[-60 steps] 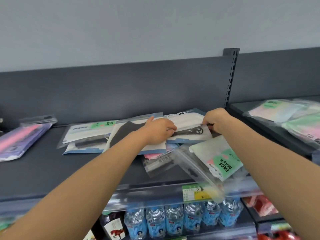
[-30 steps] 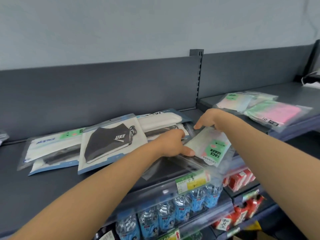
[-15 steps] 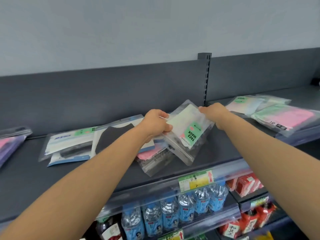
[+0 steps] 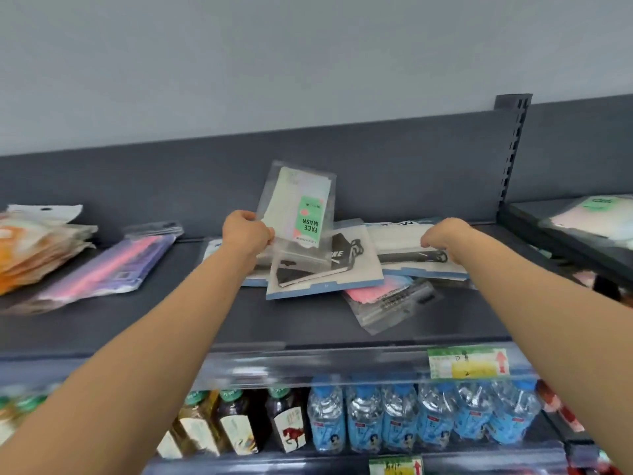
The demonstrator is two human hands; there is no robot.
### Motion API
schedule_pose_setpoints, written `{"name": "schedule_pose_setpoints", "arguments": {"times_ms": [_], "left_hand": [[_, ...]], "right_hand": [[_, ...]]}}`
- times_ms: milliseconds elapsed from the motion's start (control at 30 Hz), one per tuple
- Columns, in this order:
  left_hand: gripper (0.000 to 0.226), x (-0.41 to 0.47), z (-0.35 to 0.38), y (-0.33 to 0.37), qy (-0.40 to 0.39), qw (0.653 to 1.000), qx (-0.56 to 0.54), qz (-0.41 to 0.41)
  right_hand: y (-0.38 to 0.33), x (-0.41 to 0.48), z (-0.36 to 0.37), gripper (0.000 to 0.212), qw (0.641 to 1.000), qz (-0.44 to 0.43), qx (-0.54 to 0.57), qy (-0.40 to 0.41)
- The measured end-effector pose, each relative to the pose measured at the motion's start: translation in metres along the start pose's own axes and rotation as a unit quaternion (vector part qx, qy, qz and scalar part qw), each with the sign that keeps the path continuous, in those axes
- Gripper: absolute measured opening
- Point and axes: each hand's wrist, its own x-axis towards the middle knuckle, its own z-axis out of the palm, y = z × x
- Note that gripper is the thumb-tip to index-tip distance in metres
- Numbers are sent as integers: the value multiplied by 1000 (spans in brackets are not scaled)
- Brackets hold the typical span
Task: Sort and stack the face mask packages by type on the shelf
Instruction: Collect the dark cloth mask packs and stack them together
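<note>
Two hands were up at the shelf. The left hand (image 4: 246,236) pinched one clear green-label face mask package (image 4: 297,214) by its lower left edge, holding it upright and a bit tilted above the pile. The right hand (image 4: 442,240) was curled, knuckles up, over one white mask package (image 4: 404,240); I could not tell whether it gripped it. Between the hands one black mask package (image 4: 352,269) lay flat on a blue-edged card. Nearer than the right hand was one pink mask package (image 4: 387,298), partly under the others. Left of the left hand sat one purple package (image 4: 102,269), then an orange stack (image 4: 34,255), count unclear. Right of the right hand were pale packs (image 4: 589,217) on the next shelf. Below the arms stood six blue-capped water bottles (image 4: 397,416), about three dark drink bottles (image 4: 239,423) and two price tags (image 4: 467,363). The shelf (image 4: 171,323) was dark grey, with a dark back panel (image 4: 137,186), a slotted upright (image 4: 513,145) and a pale grey wall (image 4: 308,63).
</note>
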Motion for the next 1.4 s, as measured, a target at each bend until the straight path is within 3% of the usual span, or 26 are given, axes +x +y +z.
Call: {"name": "schedule_pose_setpoints", "arguments": {"times_ms": [200,300,367,467,533,600,667,833,933,1000,1067,1133,1233,1400], "left_hand": [[33,20,-49,-32,79,993,39,-75],[34,24,-64,-43,77,975,185,-101],[38,37,-68,-54,96,971,178,-128],[45,37,-60,-52,127,957,240,-102],[45,27,-43,-39,118,956,266,-25],[43,14,-19,-21,60,961,257,80],[36,3,11,-8,-29,953,236,187],[31,-32,83,19,-248,864,284,334],[31,-36,114,23,-328,782,384,364],[31,-34,126,21,-354,750,427,361],[29,-30,132,17,-381,749,415,350],[25,-28,136,16,-393,752,394,353],[27,-29,142,14,-391,745,406,356],[38,-31,154,15,-377,744,431,342]], "right_hand": [[-20,8,20,31,996,21,-79,45],[-25,10,21,36,994,34,-90,44],[-25,8,23,36,994,42,-90,51],[-26,7,24,38,991,59,-98,62],[-25,5,24,32,992,70,-88,66],[-20,7,23,29,992,85,-52,75],[-13,10,21,40,991,86,-15,98],[11,9,8,42,991,64,40,110],[20,1,4,44,985,23,162,58],[23,-14,0,46,973,32,225,33],[25,-26,-4,40,964,38,263,17],[30,-33,-6,12,964,44,261,23],[43,-30,-6,30,954,56,295,27],[47,-33,-12,32,947,77,306,57]]}}
